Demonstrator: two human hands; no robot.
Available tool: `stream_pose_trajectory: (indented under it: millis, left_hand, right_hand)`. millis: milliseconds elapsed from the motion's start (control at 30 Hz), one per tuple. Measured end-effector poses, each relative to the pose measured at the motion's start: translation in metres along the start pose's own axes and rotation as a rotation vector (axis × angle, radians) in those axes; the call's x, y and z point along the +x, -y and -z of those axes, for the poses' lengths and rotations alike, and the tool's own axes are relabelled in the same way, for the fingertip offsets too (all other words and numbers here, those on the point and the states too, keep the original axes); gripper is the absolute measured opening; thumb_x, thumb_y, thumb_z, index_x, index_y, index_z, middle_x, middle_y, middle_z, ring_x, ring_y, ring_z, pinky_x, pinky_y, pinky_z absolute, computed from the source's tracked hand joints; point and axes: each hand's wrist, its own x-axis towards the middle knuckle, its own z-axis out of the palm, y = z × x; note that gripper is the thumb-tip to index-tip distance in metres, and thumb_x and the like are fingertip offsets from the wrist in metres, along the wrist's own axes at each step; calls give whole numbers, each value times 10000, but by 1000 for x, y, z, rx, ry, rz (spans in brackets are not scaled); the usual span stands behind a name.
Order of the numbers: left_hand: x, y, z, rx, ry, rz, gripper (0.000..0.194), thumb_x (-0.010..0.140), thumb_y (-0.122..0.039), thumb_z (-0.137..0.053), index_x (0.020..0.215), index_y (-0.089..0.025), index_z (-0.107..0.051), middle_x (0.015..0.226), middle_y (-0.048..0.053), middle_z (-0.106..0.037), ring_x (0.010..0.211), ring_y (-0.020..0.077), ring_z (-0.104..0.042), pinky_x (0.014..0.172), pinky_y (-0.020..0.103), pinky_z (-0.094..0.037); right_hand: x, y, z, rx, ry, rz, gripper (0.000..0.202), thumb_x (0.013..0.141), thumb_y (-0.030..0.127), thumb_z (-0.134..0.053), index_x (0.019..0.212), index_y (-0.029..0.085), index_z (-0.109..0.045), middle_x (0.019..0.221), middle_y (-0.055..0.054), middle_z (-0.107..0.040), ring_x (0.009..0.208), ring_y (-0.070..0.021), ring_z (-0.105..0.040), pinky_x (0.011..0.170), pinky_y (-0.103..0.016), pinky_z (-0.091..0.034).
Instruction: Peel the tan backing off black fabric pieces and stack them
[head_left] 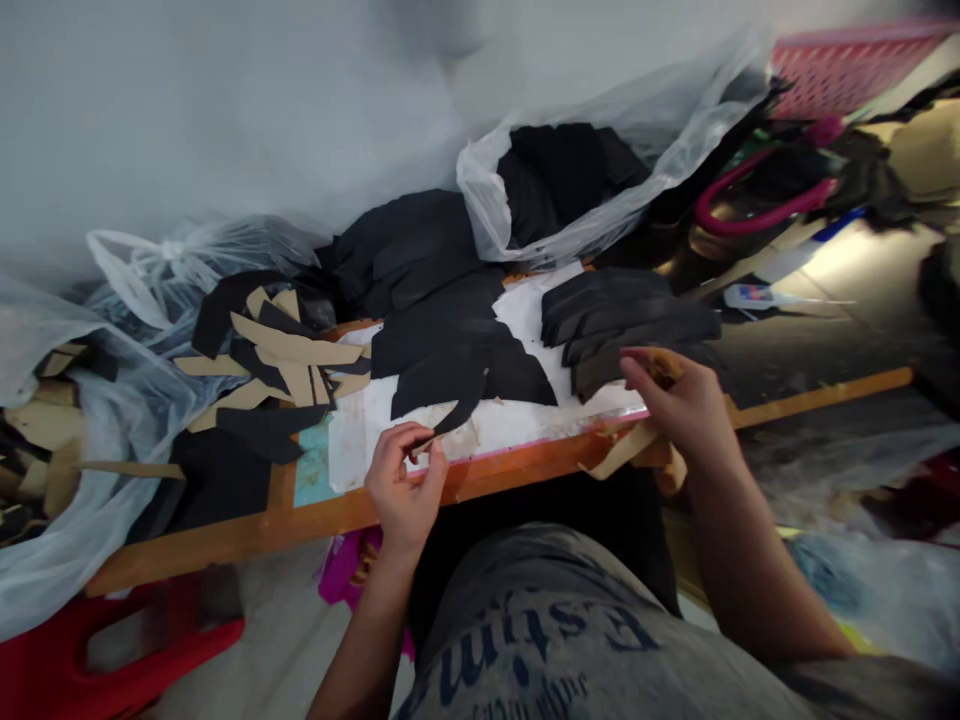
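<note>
A thin curved black strip (466, 400) is pinched between the thumb and fingers of my left hand (407, 480), just above the white sheet (356, 435) at the table's front edge. My right hand (679, 400) is closed at the near end of the right black pile (630, 315); brownish material shows at its fingers, too blurred to make out. A tan strip (621, 452) hangs below that hand over the wooden edge. Black pieces (442, 340) lie overlapped on the sheet between and beyond my hands.
Tan and black strips (300, 350) lie heaped at left beside plastic bags (127, 380). An open clear bag (487, 200) of black pieces stands behind. Scissors or a tool with a pink handle (765, 215), a small bottle (750, 296) and a pink basket (840, 75) are at right.
</note>
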Motion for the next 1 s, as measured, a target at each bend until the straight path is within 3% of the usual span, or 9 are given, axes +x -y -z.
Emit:
stream_pose_trajectory:
  millis: [100,233,467,600,667,733,833,933,1000]
  left_hand:
    - [1,-9,-4,50,35,-32,190,896,-177,-656,1083,-181,-688,1091,86,-680,959,168,-673,771,290,-577]
    - [-5,-27,-14,176,6,-213,324,912,-109,-624,1223,-180,-681,1181,118,-673,1095,200,-674,947,365,-579]
    - [-21,-33,-22,223,26,-349,509,912,-74,-621,1410,-169,-581,1293,161,-628,1194,228,-649,963,356,-586]
    - [-17,-32,-12,83,101,-129,347,960,-153,-582,1295,-183,-667,1197,126,-706,1091,207,-701,912,346,-608]
    - [-11,-31,-3,-1,158,103,268,981,-229,-576,1213,-191,-704,1048,83,-753,788,141,-718,672,252,-608]
    - [-3,-29,7,-4,123,229,239,972,-272,-604,1168,-196,-718,920,36,-748,499,59,-571,441,177,-476]
    - [6,-31,19,72,64,4,271,912,-171,-675,1173,-224,-726,987,35,-723,589,59,-617,531,177,-533]
    - [10,-35,21,25,270,-396,432,894,-42,-639,1253,-276,-700,1247,80,-678,1027,158,-718,858,278,-629]
    - [10,-36,19,-25,378,-533,435,901,-44,-639,1265,-275,-693,1300,78,-667,1117,170,-704,920,286,-626]
  right_hand:
    - [-19,29,-10,141,168,39,272,866,458,-736,808,194,-703,715,-24,-658,647,-170,-576,609,-286,-438]
    - [-51,66,-48,327,544,18,351,884,502,-719,753,177,-687,635,-1,-583,588,-140,-498,546,-275,-378]
    - [-56,71,-86,526,569,-25,314,838,487,-761,818,177,-713,711,-4,-625,674,-150,-533,661,-291,-446]
    - [-54,73,-82,572,583,-6,289,857,452,-749,788,178,-689,675,14,-575,639,-131,-498,626,-269,-413]
    - [-55,74,-77,602,583,-8,276,866,431,-746,776,180,-676,662,24,-549,613,-117,-468,595,-255,-385]
    - [-56,76,-72,637,571,-32,268,861,417,-755,771,182,-664,650,34,-522,586,-104,-429,562,-246,-351]
    - [-55,77,-69,672,611,-83,302,835,438,-781,740,183,-651,610,49,-477,544,-90,-369,511,-239,-296]
    - [-56,76,-71,745,720,-153,340,808,476,-801,736,180,-652,578,58,-462,507,-79,-341,473,-233,-258]
    - [-58,76,-76,817,778,-208,352,781,478,-825,747,177,-645,565,67,-456,487,-69,-329,451,-224,-235]
